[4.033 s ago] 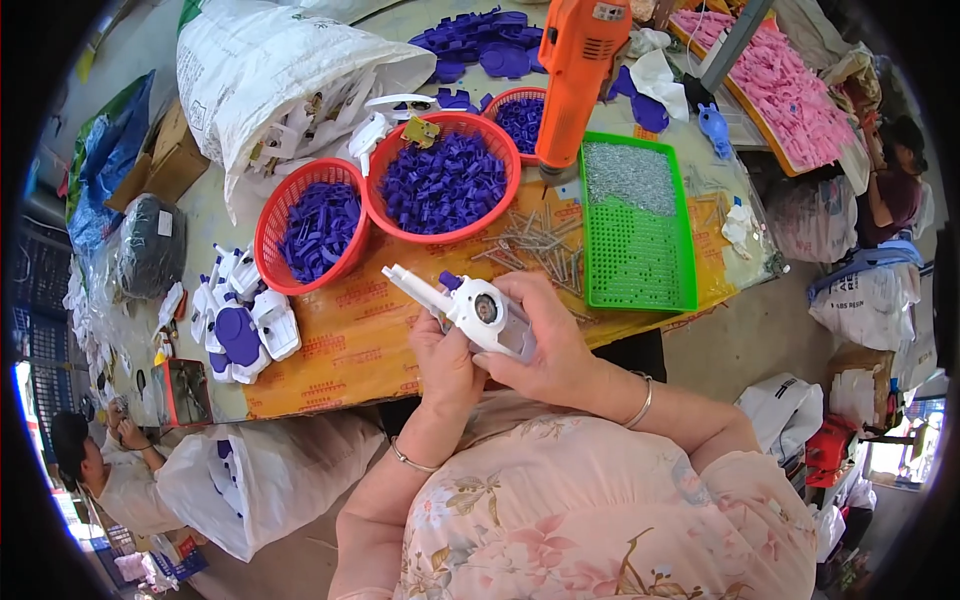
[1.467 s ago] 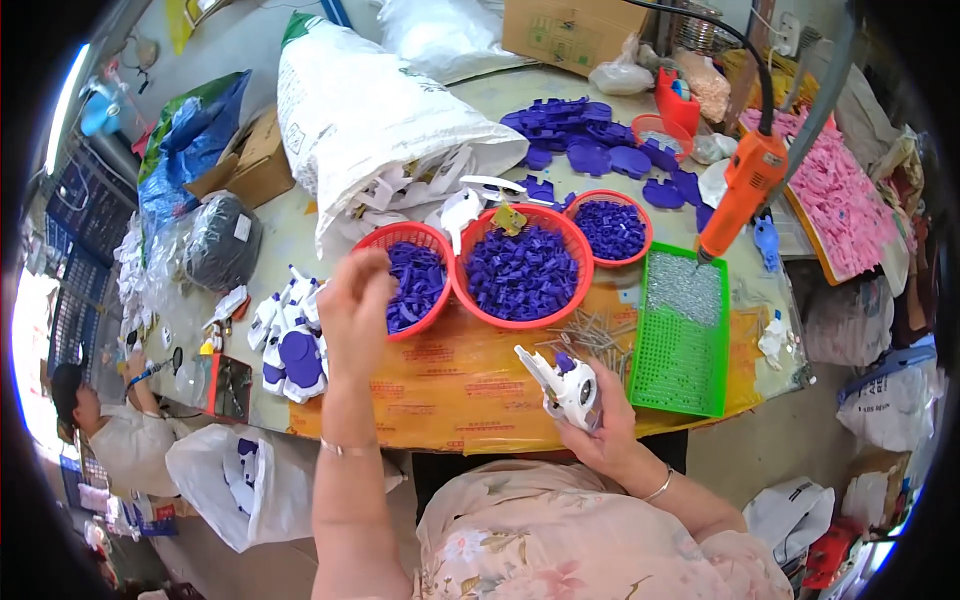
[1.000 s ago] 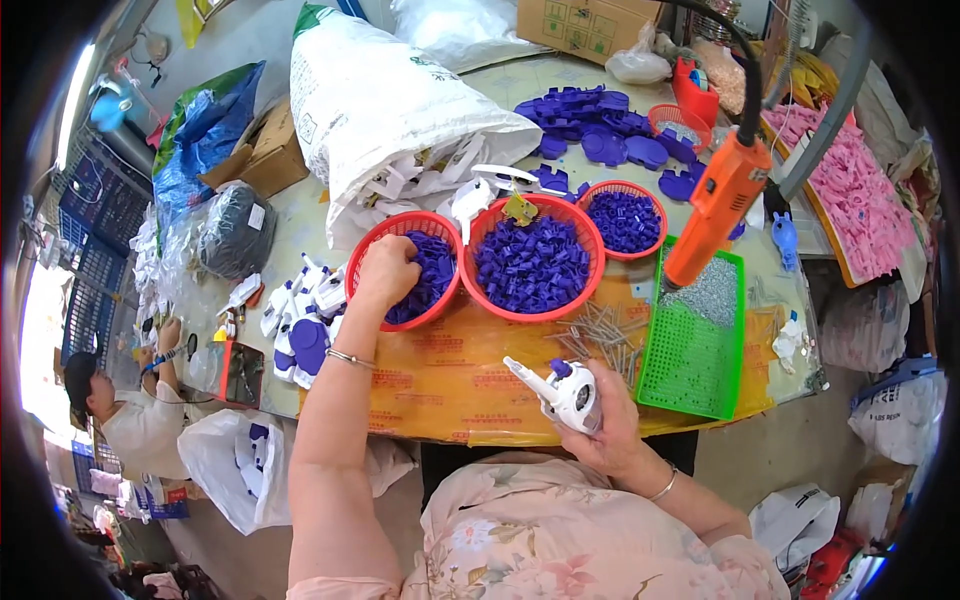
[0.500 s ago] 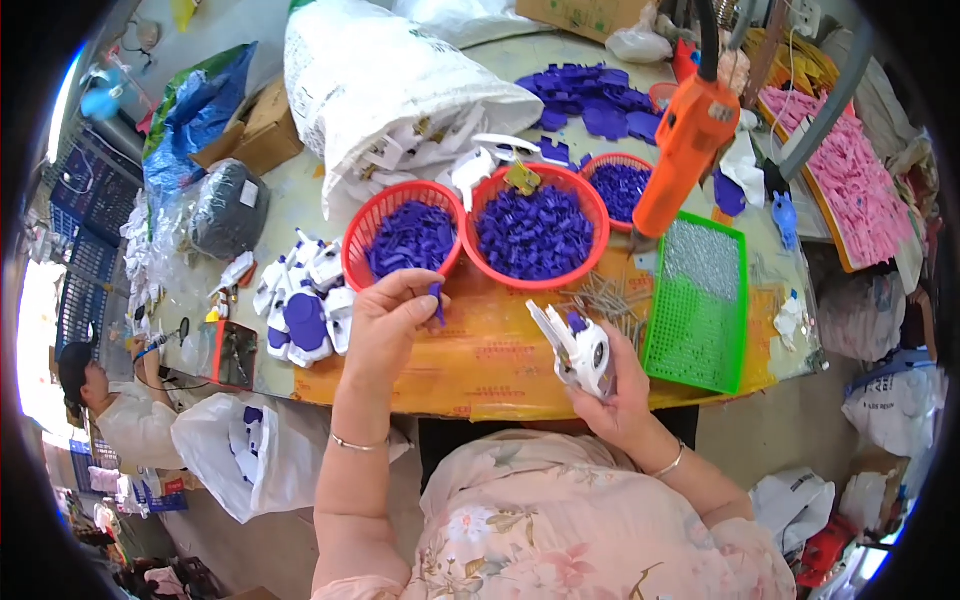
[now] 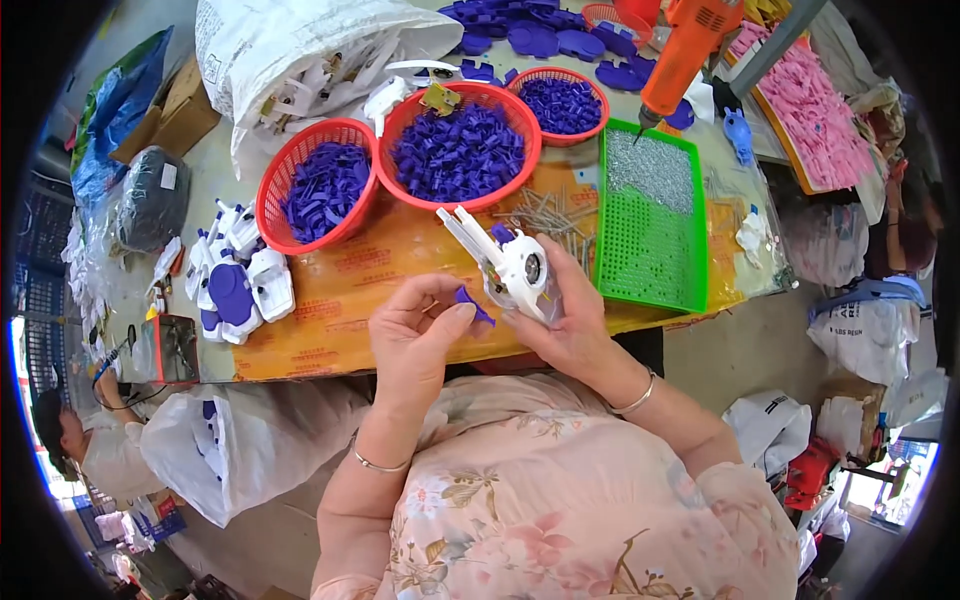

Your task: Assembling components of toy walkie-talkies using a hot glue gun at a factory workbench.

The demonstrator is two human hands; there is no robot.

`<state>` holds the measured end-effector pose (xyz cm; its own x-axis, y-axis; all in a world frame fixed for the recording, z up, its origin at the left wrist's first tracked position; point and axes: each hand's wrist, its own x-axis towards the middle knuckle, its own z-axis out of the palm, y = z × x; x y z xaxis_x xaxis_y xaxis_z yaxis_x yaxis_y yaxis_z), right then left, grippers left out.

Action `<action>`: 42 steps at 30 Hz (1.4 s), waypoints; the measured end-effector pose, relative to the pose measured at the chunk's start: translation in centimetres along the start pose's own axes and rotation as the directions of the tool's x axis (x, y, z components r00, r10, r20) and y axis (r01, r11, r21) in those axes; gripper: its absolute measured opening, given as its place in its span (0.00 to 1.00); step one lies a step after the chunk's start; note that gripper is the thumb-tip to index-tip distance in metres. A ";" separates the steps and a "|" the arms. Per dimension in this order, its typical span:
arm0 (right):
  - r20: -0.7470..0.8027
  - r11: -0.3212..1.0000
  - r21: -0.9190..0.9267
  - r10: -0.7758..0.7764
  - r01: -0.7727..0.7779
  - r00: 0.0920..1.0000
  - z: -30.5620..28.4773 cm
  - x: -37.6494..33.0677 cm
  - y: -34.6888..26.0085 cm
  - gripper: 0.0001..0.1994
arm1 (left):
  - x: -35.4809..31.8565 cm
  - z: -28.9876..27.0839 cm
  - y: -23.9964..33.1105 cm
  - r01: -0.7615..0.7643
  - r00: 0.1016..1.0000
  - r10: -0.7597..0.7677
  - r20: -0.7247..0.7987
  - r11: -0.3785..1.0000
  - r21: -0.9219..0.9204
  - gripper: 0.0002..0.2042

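Observation:
My left hand (image 5: 418, 335) is closed in a pinch on a small purple plastic piece (image 5: 474, 307), close to the other hand. In my right hand (image 5: 572, 318) is a white plastic housing (image 5: 515, 265) with two long prongs pointing up and left, a round dark part on its face and a purple bit near the top. The purple piece is just left of the housing; whether they touch I cannot tell. Beyond my hands stand a left red basket (image 5: 268, 215), a middle red basket (image 5: 532, 155) and a smaller red basket (image 5: 600, 125), all holding small purple parts.
An orange electric screwdriver (image 5: 680, 55) hangs over a green tray (image 5: 700, 240) of small metal screws. Metal rods (image 5: 550, 215) lie beside the tray. White-and-purple assemblies (image 5: 232, 285) are piled at left, below a white sack (image 5: 300, 45). Another person (image 5: 110, 450) sits far left.
My left hand has brought the purple piece away from the left basket and over to the housing. The hands are now close together, and the whole view has shifted.

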<state>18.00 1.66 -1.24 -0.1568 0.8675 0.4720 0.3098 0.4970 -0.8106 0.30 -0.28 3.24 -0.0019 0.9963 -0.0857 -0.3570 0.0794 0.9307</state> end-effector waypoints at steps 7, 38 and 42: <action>0.079 0.998 -0.019 0.060 -0.059 0.995 -0.4 0.4 -0.7 0.40 | 0.4 0.6 -1.8 -0.128 0.990 0.135 -0.050 0.984 0.123 0.09; 0.093 0.994 -0.083 0.078 -0.070 0.993 0.1 0.4 -0.4 0.40 | 0.5 1.3 -3.3 -0.218 0.968 0.236 -0.080 0.957 0.190 0.09; 0.093 0.995 -0.084 0.060 -0.052 0.994 0.1 0.4 -0.5 0.39 | 0.4 1.3 -3.4 -0.240 0.961 0.264 -0.077 0.941 0.238 0.10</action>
<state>17.73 1.78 -0.66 -0.2243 0.8938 0.3883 0.3955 0.4477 -0.8020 2.69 -0.11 0.52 -0.1681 0.9763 0.1361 -0.1133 -0.1563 0.9812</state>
